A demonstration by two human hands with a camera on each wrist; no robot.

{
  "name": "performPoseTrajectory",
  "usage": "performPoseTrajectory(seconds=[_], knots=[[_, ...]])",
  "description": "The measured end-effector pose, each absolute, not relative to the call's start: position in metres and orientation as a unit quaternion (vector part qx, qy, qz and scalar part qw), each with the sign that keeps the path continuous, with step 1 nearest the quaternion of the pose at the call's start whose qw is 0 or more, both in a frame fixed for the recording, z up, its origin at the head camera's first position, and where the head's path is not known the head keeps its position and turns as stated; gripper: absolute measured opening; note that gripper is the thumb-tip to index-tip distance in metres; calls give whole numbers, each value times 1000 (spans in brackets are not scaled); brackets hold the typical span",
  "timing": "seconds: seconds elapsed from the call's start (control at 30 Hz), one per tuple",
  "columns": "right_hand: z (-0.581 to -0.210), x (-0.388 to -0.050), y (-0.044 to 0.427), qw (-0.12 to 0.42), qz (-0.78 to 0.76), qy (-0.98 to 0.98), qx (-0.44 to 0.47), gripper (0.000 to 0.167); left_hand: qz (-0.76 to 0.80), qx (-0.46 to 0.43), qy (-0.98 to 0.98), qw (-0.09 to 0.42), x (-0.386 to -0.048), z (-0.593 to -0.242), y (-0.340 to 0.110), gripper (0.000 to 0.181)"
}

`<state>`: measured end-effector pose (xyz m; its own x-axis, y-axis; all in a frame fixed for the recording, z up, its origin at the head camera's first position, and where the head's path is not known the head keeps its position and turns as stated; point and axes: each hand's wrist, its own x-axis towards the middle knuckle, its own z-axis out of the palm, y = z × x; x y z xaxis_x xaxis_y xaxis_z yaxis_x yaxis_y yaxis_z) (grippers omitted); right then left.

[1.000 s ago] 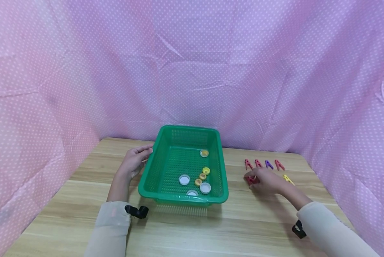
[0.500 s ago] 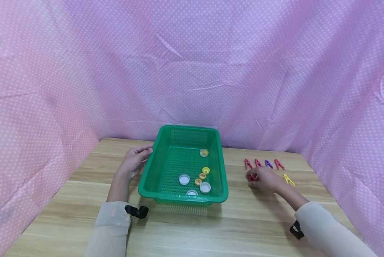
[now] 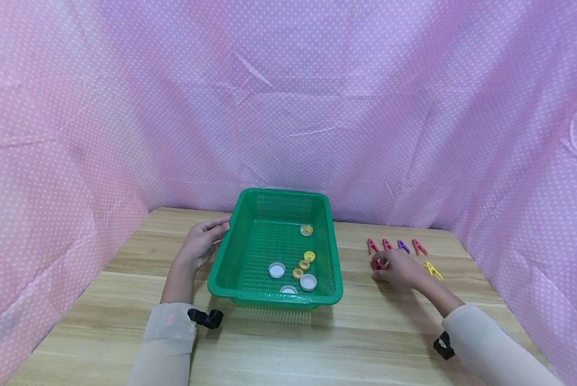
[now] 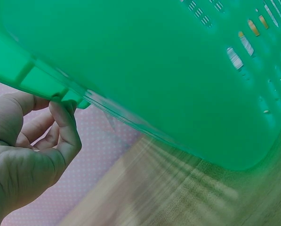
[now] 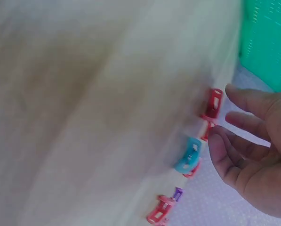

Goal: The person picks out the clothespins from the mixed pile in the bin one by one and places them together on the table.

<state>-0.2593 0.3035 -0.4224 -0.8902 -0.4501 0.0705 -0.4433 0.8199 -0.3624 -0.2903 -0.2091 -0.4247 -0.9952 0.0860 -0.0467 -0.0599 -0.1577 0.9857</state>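
On the table stands a green plastic basket with several white and yellow bottle caps inside. My left hand pinches its left rim between thumb and fingers, also plain in the left wrist view. To the right, my right hand is low over the table beside a red clothespin. In the right wrist view, the thumb and fingers are spread beside this red clothespin, with a small gap visible. A teal clothespin lies close by; the hand hides it in the head view.
Behind the right hand, red clothespins and a purple clothespin lie in a row. A yellow clothespin is right of the wrist. Pink dotted cloth hangs around the wooden table.
My right hand has shifted slightly right, and the red clothespin by its fingertips sits a little farther back. The yellow clothespin shows more fully. The left hand and basket hold still.
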Motion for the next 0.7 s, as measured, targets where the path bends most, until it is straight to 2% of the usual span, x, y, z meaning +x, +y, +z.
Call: performPoseTrajectory(seconds=[0.3,0.53,0.7], knots=[[-391,-257,304,5,-193,953,-232,31,758,4,651,51,-293,-427,-212,46],[-371,-258,295,-44,-189,954,-228,35,752,3,658,47,-290,-426,-218,47],[-360,-257,277,-59,-189,955,-218,41,709,-8,704,25,-282,-416,-224,57]])
